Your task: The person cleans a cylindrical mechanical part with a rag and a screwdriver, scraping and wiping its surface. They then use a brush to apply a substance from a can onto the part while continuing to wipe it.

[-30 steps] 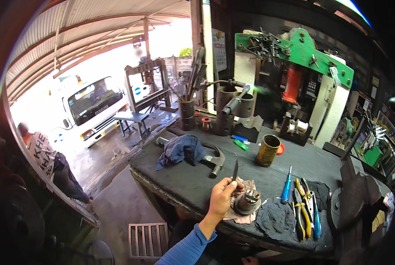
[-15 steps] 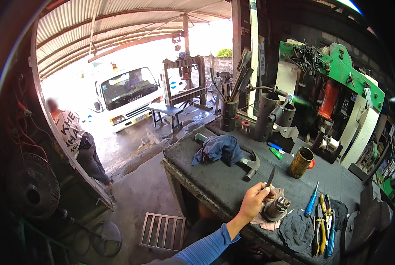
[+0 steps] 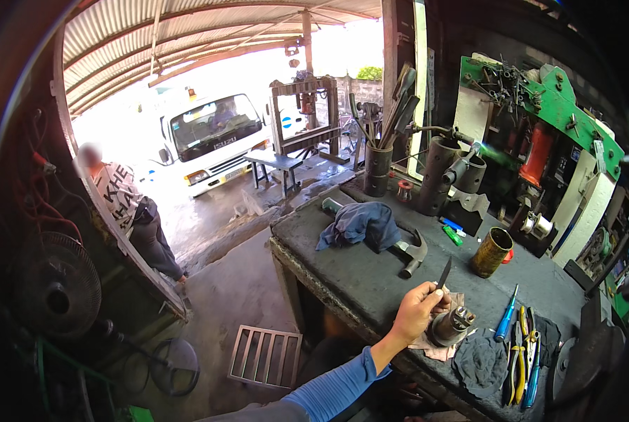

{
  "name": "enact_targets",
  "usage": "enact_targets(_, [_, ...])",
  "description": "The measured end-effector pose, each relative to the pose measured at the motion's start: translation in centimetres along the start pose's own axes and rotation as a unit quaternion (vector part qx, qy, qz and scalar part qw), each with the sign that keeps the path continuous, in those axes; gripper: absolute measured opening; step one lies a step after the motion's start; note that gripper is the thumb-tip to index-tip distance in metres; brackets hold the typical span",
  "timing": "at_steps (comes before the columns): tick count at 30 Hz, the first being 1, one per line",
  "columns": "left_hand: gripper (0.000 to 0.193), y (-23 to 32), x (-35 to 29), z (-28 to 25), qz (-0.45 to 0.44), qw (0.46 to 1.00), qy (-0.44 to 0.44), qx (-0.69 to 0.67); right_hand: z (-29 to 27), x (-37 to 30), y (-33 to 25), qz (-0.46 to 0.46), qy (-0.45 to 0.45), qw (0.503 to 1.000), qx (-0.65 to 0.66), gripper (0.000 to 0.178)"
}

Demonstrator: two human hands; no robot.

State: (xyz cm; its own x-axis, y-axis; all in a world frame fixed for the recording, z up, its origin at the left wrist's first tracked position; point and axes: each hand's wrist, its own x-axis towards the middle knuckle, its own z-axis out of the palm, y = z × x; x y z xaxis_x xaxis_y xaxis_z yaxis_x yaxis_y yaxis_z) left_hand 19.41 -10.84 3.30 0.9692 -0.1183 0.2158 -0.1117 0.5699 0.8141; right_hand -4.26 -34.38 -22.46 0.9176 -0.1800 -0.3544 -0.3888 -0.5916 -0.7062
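My left hand (image 3: pixel 416 309) is closed round a dark, narrow, pointed blade (image 3: pixel 444 272), which sticks up from between thumb and fingers. Right beside the fingers stands a dark round metal part (image 3: pixel 444 329) with bright fittings on top. It rests on a crumpled pale cloth (image 3: pixel 437 349) at the bench's near edge. A black rag (image 3: pixel 479 362) lies to its right. Farther right are a blue screwdriver (image 3: pixel 507 314) and yellow-handled pliers (image 3: pixel 516 364). Behind the hand lies a claw hammer (image 3: pixel 413 255), its handle partly under a blue cloth (image 3: pixel 362 225). My right hand is out of view.
On the dark workbench (image 3: pixel 307 264) stand a rusty open cylinder (image 3: pixel 492 252) and a tool-filled metal tube (image 3: pixel 377 172). A green press frame (image 3: pixel 560 105) rises at the back right. A floor grate (image 3: pixel 265 355), a fan (image 3: pixel 58 285) and a person (image 3: pixel 142 218) are to the left.
The whole view has swung slightly left, so everything appears farther right. My left hand keeps its hold on the blade beside the metal part.
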Motion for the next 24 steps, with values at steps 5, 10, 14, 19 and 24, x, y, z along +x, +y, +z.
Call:
enact_targets(5, [0.019,0.0,-0.1,0.2,-0.003,1.000,0.004,-0.010,-0.4,-0.3,-0.9,0.016,-0.005,1.000,-0.012,0.049])
enact_targets(10, [0.021,0.1,-0.1,0.0,-0.003,1.000,0.004,-0.006,-1.1,-0.7,-2.0,0.019,-0.026,0.999,-0.010,0.048])
enact_targets(14, [0.020,0.1,-0.1,0.2,-0.003,1.000,0.002,-0.010,-1.2,-0.7,-1.8,0.022,-0.037,0.999,0.018,0.049])
enact_targets(19, [0.020,0.1,-0.1,0.0,0.002,1.000,0.010,0.005,-1.4,-1.1,-2.8,0.017,-0.025,1.000,-0.005,0.048])
enact_targets(24, [0.020,0.0,0.0,0.4,0.004,1.000,0.010,-0.004,-0.6,-0.5,-0.7,-0.002,0.002,1.000,-0.021,0.047])
